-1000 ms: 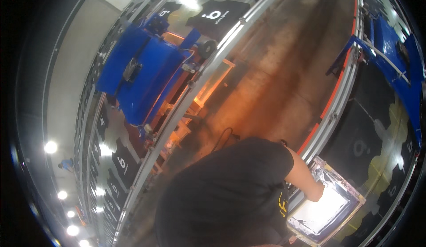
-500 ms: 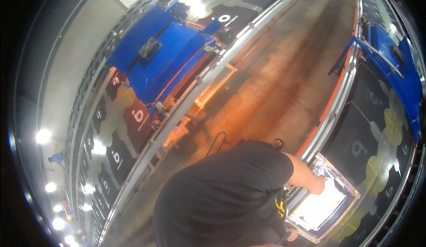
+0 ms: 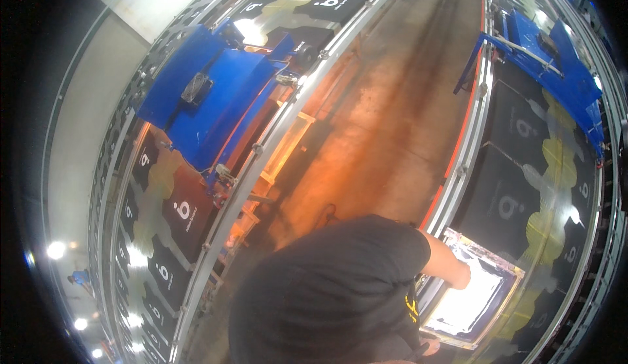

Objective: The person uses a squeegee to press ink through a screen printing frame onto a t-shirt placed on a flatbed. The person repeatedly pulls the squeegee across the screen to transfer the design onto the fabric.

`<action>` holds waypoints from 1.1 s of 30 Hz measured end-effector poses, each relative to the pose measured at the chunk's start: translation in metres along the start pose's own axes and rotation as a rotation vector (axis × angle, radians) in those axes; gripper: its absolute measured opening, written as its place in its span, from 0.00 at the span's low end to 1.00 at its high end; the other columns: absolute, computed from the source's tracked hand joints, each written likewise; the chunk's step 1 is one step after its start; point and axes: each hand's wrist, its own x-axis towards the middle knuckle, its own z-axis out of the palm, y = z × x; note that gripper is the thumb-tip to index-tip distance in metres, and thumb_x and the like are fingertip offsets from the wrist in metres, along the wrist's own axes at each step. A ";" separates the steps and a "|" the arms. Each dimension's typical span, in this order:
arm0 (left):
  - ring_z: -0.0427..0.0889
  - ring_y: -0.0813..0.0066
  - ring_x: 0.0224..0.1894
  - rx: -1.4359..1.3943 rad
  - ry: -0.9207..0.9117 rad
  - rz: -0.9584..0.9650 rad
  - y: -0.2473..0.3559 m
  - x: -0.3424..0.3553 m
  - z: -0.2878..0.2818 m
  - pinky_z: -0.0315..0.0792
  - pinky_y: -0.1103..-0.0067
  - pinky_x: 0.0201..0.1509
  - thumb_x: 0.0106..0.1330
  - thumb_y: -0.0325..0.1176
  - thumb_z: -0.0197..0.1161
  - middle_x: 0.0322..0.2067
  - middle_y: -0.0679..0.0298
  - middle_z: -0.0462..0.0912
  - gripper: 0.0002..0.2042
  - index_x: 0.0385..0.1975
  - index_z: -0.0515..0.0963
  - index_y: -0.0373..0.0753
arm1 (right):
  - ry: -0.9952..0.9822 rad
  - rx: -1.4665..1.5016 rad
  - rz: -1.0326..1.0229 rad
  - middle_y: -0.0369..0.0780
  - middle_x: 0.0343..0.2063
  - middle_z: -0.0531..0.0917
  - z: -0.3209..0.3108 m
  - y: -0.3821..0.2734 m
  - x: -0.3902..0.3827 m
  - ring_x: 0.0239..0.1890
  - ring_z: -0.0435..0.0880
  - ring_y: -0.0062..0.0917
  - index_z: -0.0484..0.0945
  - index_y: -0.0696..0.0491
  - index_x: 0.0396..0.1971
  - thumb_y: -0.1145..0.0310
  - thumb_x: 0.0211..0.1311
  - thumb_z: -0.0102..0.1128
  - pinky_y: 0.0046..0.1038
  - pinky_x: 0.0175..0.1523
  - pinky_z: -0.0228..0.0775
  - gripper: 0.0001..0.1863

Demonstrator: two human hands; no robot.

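My left hand [image 3: 462,277], at the end of a bare forearm, is closed over a screen-printing frame [image 3: 502,254] at the lower right. Whatever it grips is hidden by the hand and the glare. Bright white ink [image 3: 461,308] covers much of the mesh inside the rim. Close to the frame's lower left corner, only part of my right hand [image 3: 430,346] shows; its fingers are hidden. The frame lies on a long printing table beside black shirts [image 3: 504,190]. My black sleeve and shoulder [image 3: 333,285] fill the bottom middle.
A second long table at left carries black shirts [image 3: 186,210] with white prints. A blue machine [image 3: 209,95] straddles it, glowing orange beneath. Another blue machine [image 3: 546,53] stands over the right table. Between the metal rails [image 3: 261,143] runs a concrete aisle [image 3: 386,141]. A distant person [image 3: 80,277] is at far left.
The whole view has shifted, moving most things leftward in the picture. Relative to the frame, my left hand has moved farther over the white mesh. My right hand stays by the lower corner.
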 end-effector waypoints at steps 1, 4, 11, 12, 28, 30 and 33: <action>0.90 0.57 0.46 0.016 -0.034 0.009 0.005 0.001 -0.003 0.83 0.60 0.45 0.57 0.38 0.75 0.44 0.63 0.92 0.11 0.39 0.92 0.46 | 0.008 0.002 0.003 0.44 0.44 0.90 -0.002 0.002 -0.001 0.41 0.87 0.35 0.86 0.56 0.56 0.58 0.68 0.71 0.40 0.48 0.82 0.22; 0.90 0.57 0.45 0.093 -0.003 0.149 0.017 -0.003 -0.003 0.83 0.61 0.47 0.57 0.38 0.76 0.43 0.60 0.92 0.11 0.38 0.92 0.46 | 0.006 -0.037 0.003 0.44 0.44 0.90 -0.007 0.003 -0.001 0.42 0.87 0.36 0.86 0.56 0.56 0.58 0.68 0.71 0.40 0.48 0.82 0.22; 0.90 0.53 0.44 0.047 -0.058 0.254 0.027 -0.009 0.024 0.83 0.54 0.41 0.55 0.37 0.76 0.40 0.58 0.92 0.11 0.38 0.93 0.46 | -0.007 -0.118 -0.023 0.44 0.45 0.90 -0.025 0.007 0.007 0.42 0.87 0.36 0.85 0.56 0.57 0.59 0.68 0.71 0.40 0.49 0.82 0.23; 0.90 0.53 0.43 0.049 -0.065 0.290 0.039 -0.016 0.018 0.83 0.54 0.41 0.55 0.37 0.76 0.40 0.58 0.92 0.11 0.38 0.93 0.45 | 0.009 -0.138 -0.024 0.44 0.45 0.90 -0.041 0.009 0.013 0.42 0.87 0.36 0.85 0.56 0.57 0.59 0.68 0.71 0.41 0.49 0.82 0.23; 0.85 0.61 0.59 -0.058 0.387 0.568 -0.079 -0.156 -0.017 0.78 0.65 0.62 0.51 0.25 0.72 0.55 0.61 0.88 0.25 0.54 0.84 0.41 | 0.178 -0.196 0.003 0.49 0.46 0.90 -0.016 -0.004 -0.034 0.49 0.89 0.50 0.80 0.42 0.61 0.57 0.68 0.62 0.45 0.55 0.79 0.22; 0.87 0.61 0.55 -0.045 0.307 0.561 -0.092 -0.169 -0.072 0.80 0.65 0.58 0.51 0.26 0.72 0.52 0.62 0.89 0.25 0.53 0.84 0.42 | 0.220 -0.134 0.096 0.46 0.39 0.91 -0.016 -0.040 -0.063 0.43 0.91 0.43 0.80 0.42 0.60 0.57 0.67 0.64 0.42 0.51 0.80 0.22; 0.89 0.58 0.46 -0.047 0.370 0.628 -0.100 -0.153 -0.144 0.83 0.66 0.48 0.53 0.28 0.73 0.46 0.62 0.91 0.22 0.51 0.86 0.45 | 0.213 -0.148 0.182 0.42 0.34 0.90 -0.022 -0.084 -0.090 0.38 0.91 0.37 0.80 0.41 0.60 0.57 0.67 0.64 0.39 0.49 0.80 0.22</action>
